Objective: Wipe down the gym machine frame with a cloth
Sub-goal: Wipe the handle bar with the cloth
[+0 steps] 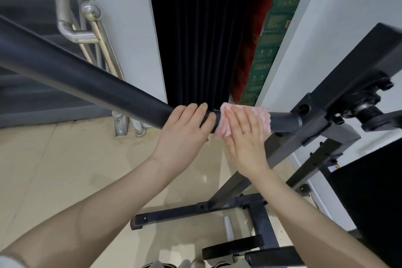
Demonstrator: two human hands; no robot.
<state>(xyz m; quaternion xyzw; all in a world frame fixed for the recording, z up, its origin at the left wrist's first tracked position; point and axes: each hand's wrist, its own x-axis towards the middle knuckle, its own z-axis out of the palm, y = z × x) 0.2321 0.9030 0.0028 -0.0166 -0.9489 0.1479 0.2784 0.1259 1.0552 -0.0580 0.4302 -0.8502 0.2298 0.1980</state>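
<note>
A thick black bar [87, 80] of the gym machine frame is seen running across the view, its long axis lying from about ten o'clock at the left edge down to about four o'clock, where it enters a clamped joint [304, 115] on the black upright.

The left hand [185, 130] is placed on the bar just short of the middle of the view; its fingers [196, 110] are curled over the top of the tube, so the bar is gripped and steadied.

Just beside it, at three o'clock from the left hand, a pink-and-white cloth [258, 115] is draped over the bar and is pressed flat against it by the right hand [243, 137]. The right fingers [233, 118] are held straight and together on the cloth; nothing is clenched. A ring is worn on one of them.

The right hand is the nearer to the joint. The unwiped length is judged to lie mostly towards ten o'clock, behind the left hand, so a stroke along the bar's axis would be blocked that way unless the left grip is shifted; towards four o'clock only a short run is left before the joint.
</note>
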